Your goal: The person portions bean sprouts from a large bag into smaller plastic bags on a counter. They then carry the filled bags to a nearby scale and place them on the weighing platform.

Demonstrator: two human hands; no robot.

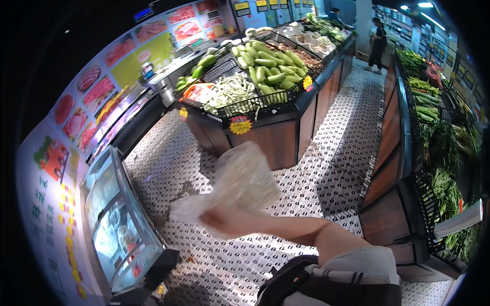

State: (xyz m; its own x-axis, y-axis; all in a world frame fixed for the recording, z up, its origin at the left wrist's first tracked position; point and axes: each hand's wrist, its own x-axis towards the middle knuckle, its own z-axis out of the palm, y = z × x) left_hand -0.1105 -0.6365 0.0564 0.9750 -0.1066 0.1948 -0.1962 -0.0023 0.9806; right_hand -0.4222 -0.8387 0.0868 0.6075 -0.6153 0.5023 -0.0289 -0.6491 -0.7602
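My right hand point(220, 222) reaches in from the lower right, blurred by motion, with its fingers closed on the gathered neck of a clear plastic bag point(249, 183). The bag bulges up and to the right of the hand; something pale is inside, too blurred to name. Behind the bag stands a wood-panelled produce stand point(264, 141), with a black crate of green gourds point(275, 67) and a heap of pale green beans point(233, 90) on it. My left hand is out of view.
A glass-fronted display case point(115, 225) stands at the left. Along the right runs another stand with leafy greens point(448, 191). Patterned floor tiles point(344, 111) form an aisle between the stands, where a person point(378, 44) stands far back. Another person point(335, 16) is behind the produce.
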